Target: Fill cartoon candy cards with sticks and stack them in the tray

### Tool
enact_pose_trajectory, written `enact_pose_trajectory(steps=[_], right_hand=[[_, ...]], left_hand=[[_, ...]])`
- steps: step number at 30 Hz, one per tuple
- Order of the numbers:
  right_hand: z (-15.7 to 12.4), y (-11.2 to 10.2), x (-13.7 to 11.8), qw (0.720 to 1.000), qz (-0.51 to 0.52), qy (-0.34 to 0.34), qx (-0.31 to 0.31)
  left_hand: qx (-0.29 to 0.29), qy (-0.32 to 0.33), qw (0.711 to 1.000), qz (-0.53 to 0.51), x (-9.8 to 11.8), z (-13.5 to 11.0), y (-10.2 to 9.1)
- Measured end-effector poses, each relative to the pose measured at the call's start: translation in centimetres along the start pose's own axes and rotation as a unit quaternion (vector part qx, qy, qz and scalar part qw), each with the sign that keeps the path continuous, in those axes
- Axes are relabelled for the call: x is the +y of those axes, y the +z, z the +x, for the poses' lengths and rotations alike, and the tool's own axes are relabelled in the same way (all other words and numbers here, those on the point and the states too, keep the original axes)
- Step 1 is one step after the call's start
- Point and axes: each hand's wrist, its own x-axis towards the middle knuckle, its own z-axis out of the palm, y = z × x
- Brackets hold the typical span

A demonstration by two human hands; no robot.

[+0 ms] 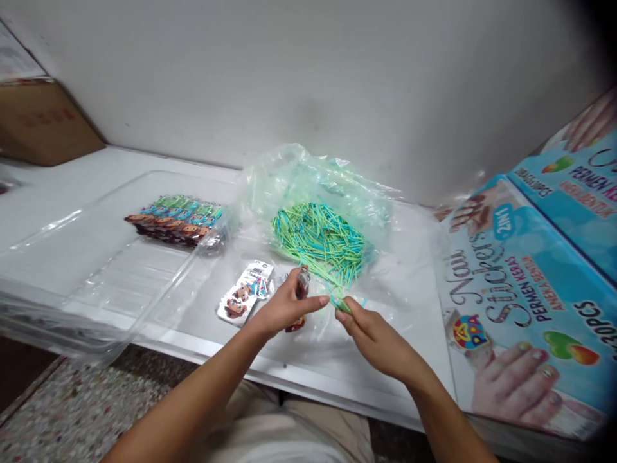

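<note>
My left hand (286,302) is closed around a small printed packet (303,286), whose brown and red parts show past the fingers; its thumb points toward my right hand. Green and blue thin sticks are pinched in my right hand (364,328), between thumb and fingers, close to the left thumb. Just behind both hands lies a clear plastic bag (294,167), open and spilling a heap of thin green and blue sticks (318,241). Left of my left hand, a white card with cartoon faces (243,296) lies on the table.
At left stands a clear plastic tray (120,315) with a stack of printed packets (178,218) in it. A blue printed box (520,289) stands at right. A cardboard box (43,122) sits at the far left, near the white wall (289,71).
</note>
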Motion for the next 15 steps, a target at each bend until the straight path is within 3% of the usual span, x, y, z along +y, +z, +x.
enact_pose_trajectory(steps=[4, 9, 15], right_hand=[[0.1, -0.5, -0.2, 1.000, -0.006, -0.005, 0.005], [0.5, -0.5, -0.7, 1.000, -0.020, -0.011, -0.016], [1.1, -1.6, -1.2, 0.997, -0.069, -0.020, -0.004]], left_hand=[[-0.036, 0.005, 0.999, -0.039, -0.5, -0.3, -0.8], [0.034, -0.014, 0.999, -0.034, -1.1, -0.3, -0.3], [0.035, 0.065, 0.997, 0.013, -1.0, -0.6, -0.1]])
